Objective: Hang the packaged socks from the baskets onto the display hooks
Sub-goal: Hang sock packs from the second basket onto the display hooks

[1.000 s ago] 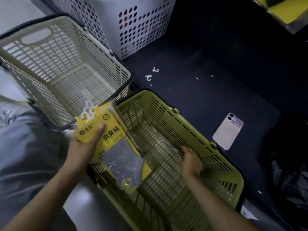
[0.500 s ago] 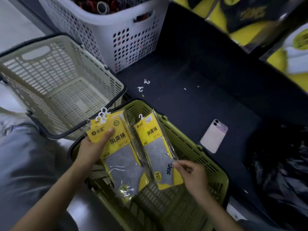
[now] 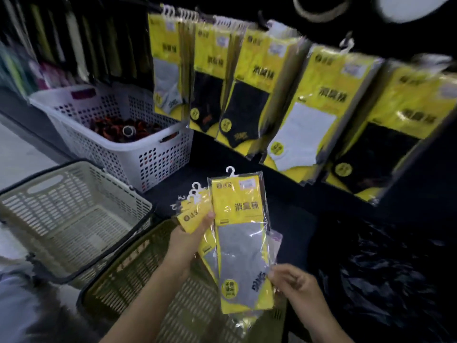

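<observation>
Sock packs (image 3: pixel 191 217) fanned above the green basket (image 3: pixel 138 276)

The left hand (image 3: pixel 188 243) grips the fan just above the green basket's far rim, thumb pressed on a yellow card, white hangers pointing up. The right hand (image 3: pixel 296 285), over the basket's right side, pinches the lower right edge of the front pack (image 3: pixel 239 243) with its fingers (image 3: pixel 275 271); this pack, a grey sock on yellow card, overlaps the fan. Just left of the green basket sits a beige basket (image 3: pixel 61 214); beyond it, a white basket (image 3: pixel 118 154) with dark items. Farther beyond the green basket, hung packs (image 3: pixel 249 82) fill the hooks (image 3: pixel 188 14)
</observation>
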Demonstrator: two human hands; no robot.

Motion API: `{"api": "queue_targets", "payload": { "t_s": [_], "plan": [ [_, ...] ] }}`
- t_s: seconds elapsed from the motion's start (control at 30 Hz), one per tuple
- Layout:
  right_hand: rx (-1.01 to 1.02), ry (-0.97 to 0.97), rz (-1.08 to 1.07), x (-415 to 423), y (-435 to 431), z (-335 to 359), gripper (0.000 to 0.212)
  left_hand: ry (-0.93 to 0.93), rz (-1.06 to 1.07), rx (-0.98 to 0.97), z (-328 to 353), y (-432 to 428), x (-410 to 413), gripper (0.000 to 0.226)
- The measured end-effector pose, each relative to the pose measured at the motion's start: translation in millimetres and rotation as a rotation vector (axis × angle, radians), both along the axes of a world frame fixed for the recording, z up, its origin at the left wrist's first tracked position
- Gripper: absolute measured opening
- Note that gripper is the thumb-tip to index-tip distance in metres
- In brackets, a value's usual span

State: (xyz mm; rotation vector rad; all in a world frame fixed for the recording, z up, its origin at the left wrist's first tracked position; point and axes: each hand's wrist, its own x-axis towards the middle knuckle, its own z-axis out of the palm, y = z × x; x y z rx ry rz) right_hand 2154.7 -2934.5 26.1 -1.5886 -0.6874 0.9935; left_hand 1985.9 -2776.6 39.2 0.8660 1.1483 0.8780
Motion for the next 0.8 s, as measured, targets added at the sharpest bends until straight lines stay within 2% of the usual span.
{"api": "queue_targets", "payload": {
  "t_s": [0.1, 0.2, 0.3, 0.4, 0.47, 0.57, 0.67, 0.8],
  "plan": [
    [0.045, -0.021, 0.044, 11.3, -6.5, 19.6, 0.018, 0.036, -0.047, 0.162, 31.9, -12.3, 19.4, 0.029],
    [0.166, 0.03, 0.028, 21.5, -7.3, 54.5, 0.024, 0.042, -0.131, 0.306, 63.4, -26.7, 36.6, 0.02],
    [0.325, 0.051, -0.028, 30.1, -2.9, 95.7, 0.035, 0.022, -0.217, 0.413, 90.7, -39.4, 56.6, 0.016],
    [0.449, 0.047, -0.133, 40.3, 1.1, 132.5, 0.028, -0.022, -0.252, 0.45, 117.0, -46.7, 74.7, 0.027],
    [0.517, 0.033, -0.186, 50.5, 1.8, 155.2, 0.029, -0.044, -0.26, 0.494, 132.4, -47.5, 82.4, 0.021],
    [0.548, -0.079, -0.233, 71.4, -1.5, 194.3, 0.026, -0.034, -0.322, 0.591, 149.2, -49.0, 87.5, 0.022],
    [0.491, -0.274, -0.11, 90.6, -7.4, 232.5, 0.019, -0.016, -0.359, 0.662, 156.7, -49.6, 86.7, 0.033],
    [0.451, -0.459, 0.033, 100.2, -9.9, 258.3, 0.006, -0.036, -0.337, 0.709, 159.7, -50.1, 83.7, 0.033]
  ]
}}
